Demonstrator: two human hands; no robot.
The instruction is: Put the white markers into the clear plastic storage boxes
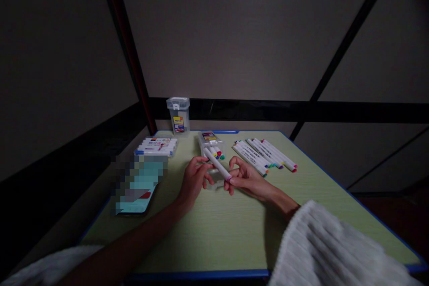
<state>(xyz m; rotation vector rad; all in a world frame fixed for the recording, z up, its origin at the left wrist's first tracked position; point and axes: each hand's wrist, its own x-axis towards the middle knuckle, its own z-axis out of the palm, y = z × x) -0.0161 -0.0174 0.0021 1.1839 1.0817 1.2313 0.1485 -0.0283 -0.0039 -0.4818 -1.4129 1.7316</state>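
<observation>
Right hand point(246, 179) pinches white marker point(217, 164) by its pink end, angled toward clear case point(209, 139); left hand point(193, 178) steadies alongside, grip unclear. Loose markers point(264, 154) beside.

Our two arms reach forward and meet in the middle. Our left forearm runs in bare from the lower left with the wrist straight. Our left hand point(195, 178) is loosely curled, thumb and forefinger apart, palm turned toward the other hand. Our right arm comes in from the lower right, sleeved almost to the wrist. Our right hand point(247, 179) lies palm inward, thumb and forefinger pinched together, just beside the left.
</observation>
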